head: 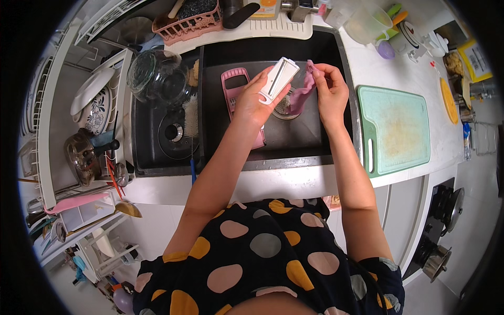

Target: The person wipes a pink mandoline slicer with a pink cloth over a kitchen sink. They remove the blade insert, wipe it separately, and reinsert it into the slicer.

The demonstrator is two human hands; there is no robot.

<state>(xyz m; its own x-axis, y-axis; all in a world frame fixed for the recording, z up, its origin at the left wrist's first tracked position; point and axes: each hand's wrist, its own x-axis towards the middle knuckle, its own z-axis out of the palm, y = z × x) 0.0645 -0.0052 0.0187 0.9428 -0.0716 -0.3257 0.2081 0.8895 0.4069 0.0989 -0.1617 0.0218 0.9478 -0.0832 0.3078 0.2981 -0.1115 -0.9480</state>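
Observation:
Over the right basin of a black double sink [311, 147], my left hand [255, 94] holds a white slicer insert [280, 78] with a metal blade slot across it. My right hand [332, 88] pinches the top of a pink cloth [302, 96], which hangs down beside the insert without plainly touching it. Below the cloth, a round metal drain strainer [281, 108] is partly covered. A pink plastic slicer frame [232, 84] lies in the basin under my left hand, its middle hidden by the hand and forearm.
A glass jar [157, 75], a bottle brush [191, 118] and a pot lid [163, 143] occupy the left basin. A green cutting board [397, 130] lies on the right counter. Dishes fill the rack [124, 75] at left. A black faucet [240, 15] stands behind the sink.

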